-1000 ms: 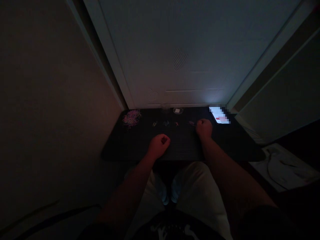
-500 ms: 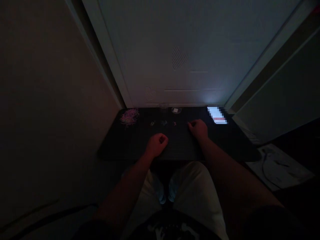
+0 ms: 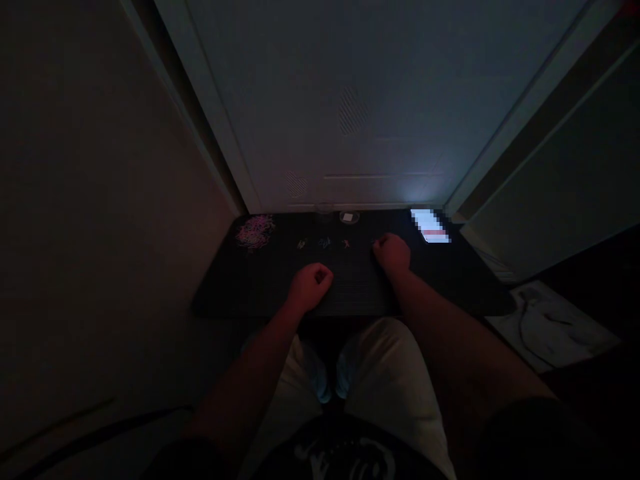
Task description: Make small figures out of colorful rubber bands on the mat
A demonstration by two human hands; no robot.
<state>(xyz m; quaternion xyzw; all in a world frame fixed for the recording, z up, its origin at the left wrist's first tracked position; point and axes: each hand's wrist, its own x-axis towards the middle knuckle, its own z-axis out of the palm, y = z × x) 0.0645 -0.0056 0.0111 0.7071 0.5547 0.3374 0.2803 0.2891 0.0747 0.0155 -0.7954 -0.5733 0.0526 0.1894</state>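
On the dark table, my left hand rests near the front edge, its fingers curled into a loose fist. Whatever may be inside it is hidden. My right hand lies farther back and to the right, fingertips pinched together close to the tabletop; the dim light hides what is between them. Left of those fingertips sit three small clusters of thin bits: a pale one, a bluish one and a reddish one. A larger heap of pink and mixed-colour thin strands lies at the back left.
A glowing phone lies at the back right. Along the rear edge stand a clear container and a round clear piece with a white label. A white panelled door rises directly behind the table. My knees are under its front edge.
The view has shifted slightly. My right fingertips have drawn in a little toward the tabletop; my left hand stays curled in the same place.
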